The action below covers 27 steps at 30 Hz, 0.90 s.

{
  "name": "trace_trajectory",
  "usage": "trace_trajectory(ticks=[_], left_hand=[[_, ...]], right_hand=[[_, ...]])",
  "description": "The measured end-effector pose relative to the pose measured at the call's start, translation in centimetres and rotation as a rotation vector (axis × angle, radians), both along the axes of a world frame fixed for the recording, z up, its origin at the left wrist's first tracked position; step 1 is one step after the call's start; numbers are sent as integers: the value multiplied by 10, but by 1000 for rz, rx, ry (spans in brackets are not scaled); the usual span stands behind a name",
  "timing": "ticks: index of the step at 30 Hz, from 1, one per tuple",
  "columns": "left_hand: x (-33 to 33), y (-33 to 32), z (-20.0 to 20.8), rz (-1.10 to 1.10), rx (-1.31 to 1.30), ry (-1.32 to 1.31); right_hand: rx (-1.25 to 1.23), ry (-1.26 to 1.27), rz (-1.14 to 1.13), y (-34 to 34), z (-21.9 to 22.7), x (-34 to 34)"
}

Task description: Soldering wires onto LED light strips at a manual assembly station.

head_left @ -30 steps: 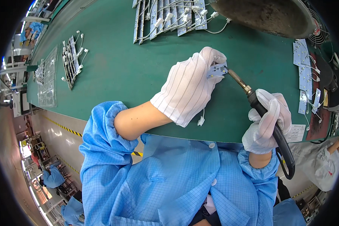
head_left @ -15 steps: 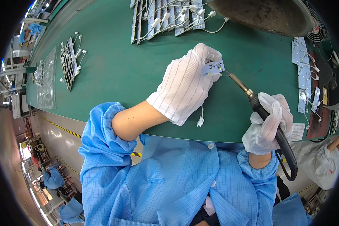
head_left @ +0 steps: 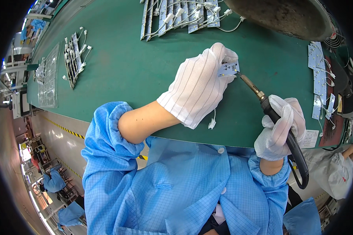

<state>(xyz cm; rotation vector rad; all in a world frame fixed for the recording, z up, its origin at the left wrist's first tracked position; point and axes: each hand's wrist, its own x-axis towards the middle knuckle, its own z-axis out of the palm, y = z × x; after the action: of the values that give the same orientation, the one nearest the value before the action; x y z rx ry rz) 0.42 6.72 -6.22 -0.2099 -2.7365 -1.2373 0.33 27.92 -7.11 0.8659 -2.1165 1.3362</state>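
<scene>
In a white striped glove, my left hand is closed around a small LED circuit board, whose right end sticks out past the fingertips. A white wire with a connector hangs out below that hand. My right hand, gloved too, grips a black-handled soldering iron like a pen. The iron points up and left, and its tip is at the board's right end; whether they touch is too small to tell.
Many LED strips with white wires lie at the far middle of the green table. A smaller strip bundle and a clear plastic tray are at left. Further boards lie at right, beneath a dark round hood.
The board in my left hand has shifted slightly right within the picture, and its right end is now closer to the soldering iron's tip. Both hands keep their hold.
</scene>
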Motion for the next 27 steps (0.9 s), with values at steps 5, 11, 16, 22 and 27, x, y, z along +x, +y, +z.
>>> trace_trajectory(ticks=[5,11,16,22,27], left_hand=[[0,0,-1,-1,3,15],[0,0,0,4,19,2],[0,-3,19,60,60,-150],[35,-105,69,514,178,376],[79,-288,71,1058,746,343]], right_hand=[[45,-18,0,-2,3,-1],[80,-38,-21,0,2,2],[-256,-182,-186,0,0,5],[-133,-132,-465,-5,-8,12],[-251,-254,-421,-4,-11,15]])
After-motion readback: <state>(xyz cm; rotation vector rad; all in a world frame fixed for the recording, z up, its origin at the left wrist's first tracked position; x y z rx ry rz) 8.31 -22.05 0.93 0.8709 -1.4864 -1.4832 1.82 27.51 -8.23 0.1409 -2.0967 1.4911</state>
